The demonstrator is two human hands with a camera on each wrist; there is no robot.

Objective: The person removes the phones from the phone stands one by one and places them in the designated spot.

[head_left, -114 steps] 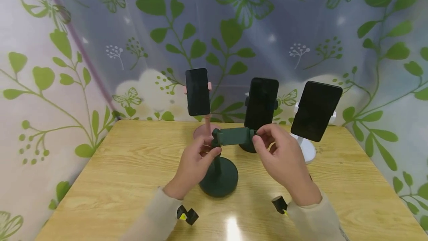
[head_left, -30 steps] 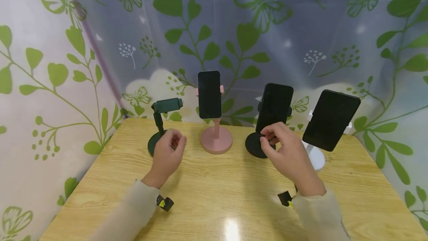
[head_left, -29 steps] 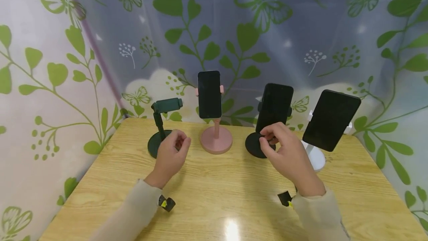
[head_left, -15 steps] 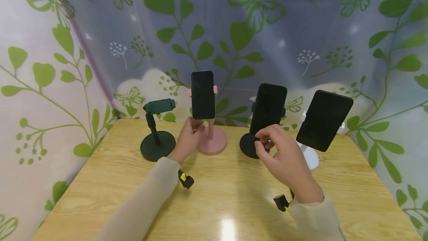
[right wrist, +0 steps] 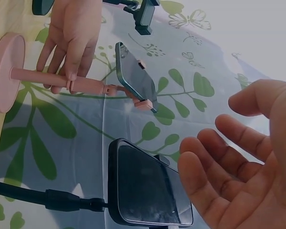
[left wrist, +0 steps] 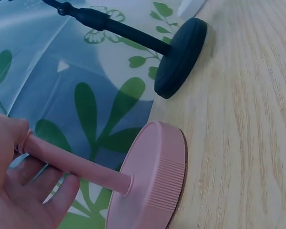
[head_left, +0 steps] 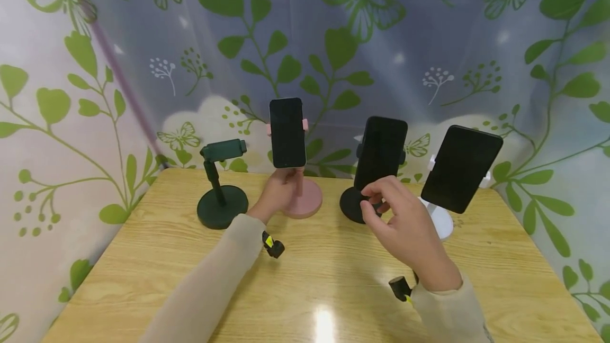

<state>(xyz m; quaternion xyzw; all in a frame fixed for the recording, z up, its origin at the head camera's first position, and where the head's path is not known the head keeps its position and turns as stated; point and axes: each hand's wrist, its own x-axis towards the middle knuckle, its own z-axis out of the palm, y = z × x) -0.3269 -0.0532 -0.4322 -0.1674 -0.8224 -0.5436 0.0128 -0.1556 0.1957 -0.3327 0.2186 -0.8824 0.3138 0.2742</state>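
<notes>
Half curled; left grip [head_left: 276, 192] holds pink stand [head_left: 308, 204].

Toward the far edge of the surface [head_left: 157, 274], the fingers [head_left: 282, 175] of the left hand [head_left: 276, 193] are partly hidden by the pink stand [head_left: 308, 202]. The right hand [head_left: 405, 226] covers part of the black stand [head_left: 350, 206]; the surface's near edge is cut off.

Mid-frame, left to right: dark green phone stand [head_left: 222, 207], pink phone stand [head_left: 307, 199], black phone stand [head_left: 351, 205], white phone stand [head_left: 442, 223]. Upper frame: blue-grey backdrop [head_left: 295, 30], green leaf-and-butterfly print.
</notes>
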